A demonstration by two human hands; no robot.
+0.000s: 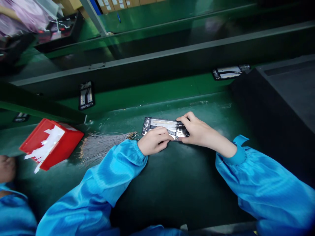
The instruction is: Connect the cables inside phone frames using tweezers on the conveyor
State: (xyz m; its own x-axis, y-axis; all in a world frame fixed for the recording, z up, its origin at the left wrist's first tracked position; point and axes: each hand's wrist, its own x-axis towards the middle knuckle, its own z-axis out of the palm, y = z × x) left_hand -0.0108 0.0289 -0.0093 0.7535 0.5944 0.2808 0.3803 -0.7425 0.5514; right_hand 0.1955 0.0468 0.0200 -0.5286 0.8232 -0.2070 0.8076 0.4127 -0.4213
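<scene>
Now | opened phone (164, 127): dark frame, pale insides | both hands' grip grasping it

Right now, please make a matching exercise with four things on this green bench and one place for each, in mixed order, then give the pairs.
Things:
1. opened phone
2. red box
3. bundle of thin wires
4. second phone frame

Places:
A. tilted at the far left of the bench
B. on the raised green strip behind the bench
C. under the left hand and right hand
D. between the red box and the left hand

Pairs: 1-C, 2-A, 3-D, 4-B
</scene>
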